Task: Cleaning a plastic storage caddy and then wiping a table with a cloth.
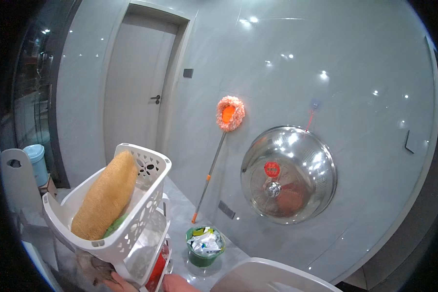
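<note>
In front of me stands a tiered white plastic basket rack (131, 233) with cut-out flower and leaf shapes in its sides. A tan plush or towelling bundle (106, 197) lies in the top basket, with something green (115, 224) beneath it. Something red (157, 268) shows in a lower tier. My left hand (120, 284) is at the bottom edge of the view, against the rack's lower left side. My right hand (177, 283) is by the lower right edge of the same rack. Both hands are cut off by the frame, and their grip is hidden.
A green bin (204, 257) with rubbish stands right of the rack. An orange mop (211, 162) leans on the wall, beside a hanging steel basin (290, 175). A white rim (273, 273) curves in front. A closed door (140, 80) and blue bucket (38, 164) are left.
</note>
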{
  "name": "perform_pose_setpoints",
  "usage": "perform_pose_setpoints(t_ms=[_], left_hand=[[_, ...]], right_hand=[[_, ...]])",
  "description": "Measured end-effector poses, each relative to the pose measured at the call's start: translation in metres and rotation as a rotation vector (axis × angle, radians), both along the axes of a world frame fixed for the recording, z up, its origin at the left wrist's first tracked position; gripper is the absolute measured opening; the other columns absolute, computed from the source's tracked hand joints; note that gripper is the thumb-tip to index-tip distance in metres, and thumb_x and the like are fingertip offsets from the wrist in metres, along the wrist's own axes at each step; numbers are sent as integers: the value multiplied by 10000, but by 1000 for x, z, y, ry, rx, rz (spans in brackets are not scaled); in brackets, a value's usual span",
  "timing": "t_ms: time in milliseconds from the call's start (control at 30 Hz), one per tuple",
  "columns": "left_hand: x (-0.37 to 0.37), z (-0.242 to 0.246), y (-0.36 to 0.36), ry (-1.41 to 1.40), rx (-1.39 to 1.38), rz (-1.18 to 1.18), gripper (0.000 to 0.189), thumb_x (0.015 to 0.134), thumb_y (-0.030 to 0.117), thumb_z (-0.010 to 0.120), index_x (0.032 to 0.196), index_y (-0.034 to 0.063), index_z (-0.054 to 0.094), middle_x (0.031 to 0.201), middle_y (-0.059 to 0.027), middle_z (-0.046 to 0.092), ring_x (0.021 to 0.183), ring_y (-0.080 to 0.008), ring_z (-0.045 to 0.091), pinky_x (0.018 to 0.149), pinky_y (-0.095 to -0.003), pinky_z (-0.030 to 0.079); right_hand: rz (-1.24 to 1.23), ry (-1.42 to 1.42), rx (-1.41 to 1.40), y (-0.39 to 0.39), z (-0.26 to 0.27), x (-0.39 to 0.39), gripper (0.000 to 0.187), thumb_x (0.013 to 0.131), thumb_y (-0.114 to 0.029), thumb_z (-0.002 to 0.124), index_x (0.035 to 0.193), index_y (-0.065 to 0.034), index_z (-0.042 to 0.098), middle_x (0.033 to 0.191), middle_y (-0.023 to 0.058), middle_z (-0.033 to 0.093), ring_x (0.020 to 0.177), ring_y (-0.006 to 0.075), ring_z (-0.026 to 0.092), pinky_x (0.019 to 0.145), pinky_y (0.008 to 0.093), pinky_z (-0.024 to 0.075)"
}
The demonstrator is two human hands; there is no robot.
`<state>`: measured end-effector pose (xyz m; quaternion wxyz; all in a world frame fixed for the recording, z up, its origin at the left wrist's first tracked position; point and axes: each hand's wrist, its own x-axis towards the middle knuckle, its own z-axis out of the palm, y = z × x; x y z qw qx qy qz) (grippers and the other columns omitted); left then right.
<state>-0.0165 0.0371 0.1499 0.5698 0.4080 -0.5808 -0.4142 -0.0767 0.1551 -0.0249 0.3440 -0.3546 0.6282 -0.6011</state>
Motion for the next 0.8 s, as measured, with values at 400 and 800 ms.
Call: perform_pose_setpoints(t_ms=[400, 800], left_hand=[[8, 0, -2, -183, 86, -638, 615, 658, 100, 736, 1168, -80, 443, 1073, -201, 551, 953, -256, 540, 824, -331, 438], [-14, -48, -10, -6, -102, -765, 338, 672, 20, 689, 975, -54, 558, 886, -114, 613, 801, -195, 573, 696, -323, 474]], right_hand=[[-308, 253, -208, -15, 89, -18, 312, 836, -139, 572, 1109, -27, 469, 1008, 104, 507, 935, 177, 491, 794, 301, 414], [-246, 528, -15, -54, 201, 14, 675, 727, -281, 684, 1264, -23, 366, 1174, 203, 446, 1025, 340, 491, 922, 398, 365]])
